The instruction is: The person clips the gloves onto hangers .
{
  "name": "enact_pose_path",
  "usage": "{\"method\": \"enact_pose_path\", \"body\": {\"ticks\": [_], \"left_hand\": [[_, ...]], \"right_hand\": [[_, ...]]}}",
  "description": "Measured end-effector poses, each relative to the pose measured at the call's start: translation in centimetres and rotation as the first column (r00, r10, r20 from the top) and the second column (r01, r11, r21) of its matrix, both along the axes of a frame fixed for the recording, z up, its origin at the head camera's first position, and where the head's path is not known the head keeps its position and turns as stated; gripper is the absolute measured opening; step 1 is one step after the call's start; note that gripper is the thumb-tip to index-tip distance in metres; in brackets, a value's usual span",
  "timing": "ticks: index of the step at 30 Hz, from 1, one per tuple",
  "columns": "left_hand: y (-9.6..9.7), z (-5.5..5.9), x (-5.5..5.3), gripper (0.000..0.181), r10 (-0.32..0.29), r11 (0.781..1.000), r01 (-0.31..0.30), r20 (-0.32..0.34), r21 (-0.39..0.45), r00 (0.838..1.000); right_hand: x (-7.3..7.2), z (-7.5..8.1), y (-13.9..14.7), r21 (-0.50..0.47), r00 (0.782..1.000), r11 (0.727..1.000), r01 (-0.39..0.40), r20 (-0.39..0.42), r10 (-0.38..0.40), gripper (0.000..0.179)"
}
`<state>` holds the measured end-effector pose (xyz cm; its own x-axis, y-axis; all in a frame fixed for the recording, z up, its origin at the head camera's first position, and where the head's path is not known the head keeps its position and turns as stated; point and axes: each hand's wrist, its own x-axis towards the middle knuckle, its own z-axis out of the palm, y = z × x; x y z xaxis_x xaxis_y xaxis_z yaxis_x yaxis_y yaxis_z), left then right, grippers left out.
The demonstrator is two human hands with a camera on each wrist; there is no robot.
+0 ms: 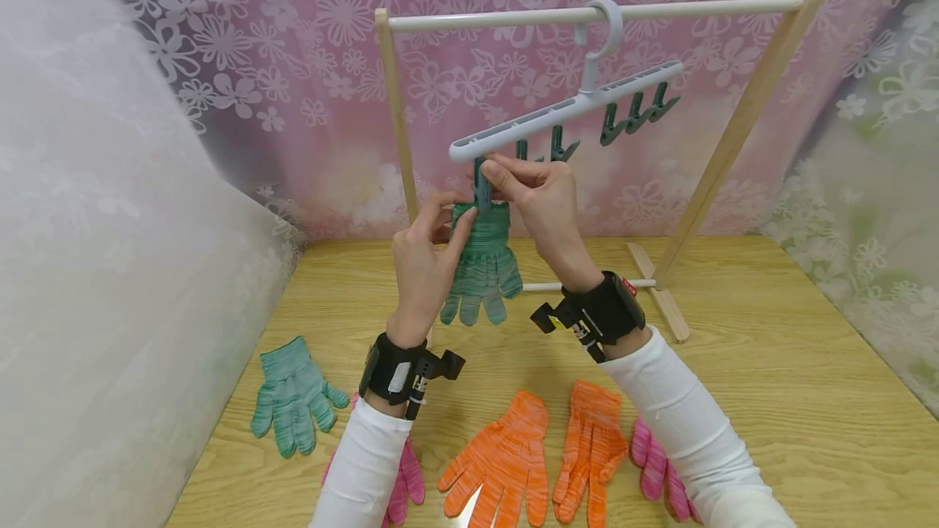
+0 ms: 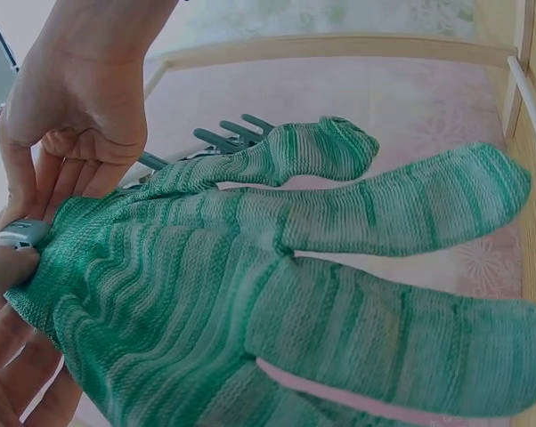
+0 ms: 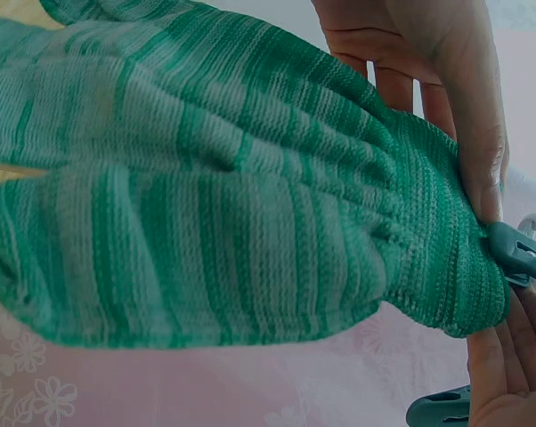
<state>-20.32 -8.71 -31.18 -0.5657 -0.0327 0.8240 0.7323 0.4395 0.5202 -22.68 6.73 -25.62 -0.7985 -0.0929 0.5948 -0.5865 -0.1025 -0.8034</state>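
Note:
A green striped knit glove (image 1: 484, 255) hangs fingers-down beneath the near left end of a pale hanger (image 1: 557, 114). My left hand (image 1: 421, 267) pinches the glove's cuff, thumb in front at its upper edge. With thumb and fingers, my right hand (image 1: 546, 198) pinches the upper part of a dark green clip (image 1: 482, 186) attached to the hanger. In the right wrist view the clip (image 3: 517, 252) has its tip right at the cuff edge, beside a thumb. The glove (image 2: 179, 276) fills much of the left wrist view, its fingers spread.
The hanger hooks over the white bar (image 1: 484, 20) of a wooden-legged rack (image 1: 734, 145). Several more clips (image 1: 635, 114) hang along it. On the table (image 1: 770, 398) lie another green glove (image 1: 293, 398), two orange gloves (image 1: 506, 459), and pink gloves (image 1: 660, 467) partly hidden by my arms.

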Motion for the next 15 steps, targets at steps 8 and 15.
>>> {"method": "enact_pose_path", "body": {"ticks": [8,15], "left_hand": [[0.32,0.09,-0.13,0.016,0.015,1.0,-0.015,-0.022,0.017,1.0],[0.81,0.23,-0.11,0.016,0.095,0.995,-0.093,-0.049,0.045,0.994]], "right_hand": [[0.04,-0.04,0.14,0.011,0.999,0.999,0.042,0.012,-0.042,0.025],[0.12,0.03,0.02,0.0,0.999,0.999,0.035,0.015,-0.035,0.025]]}}
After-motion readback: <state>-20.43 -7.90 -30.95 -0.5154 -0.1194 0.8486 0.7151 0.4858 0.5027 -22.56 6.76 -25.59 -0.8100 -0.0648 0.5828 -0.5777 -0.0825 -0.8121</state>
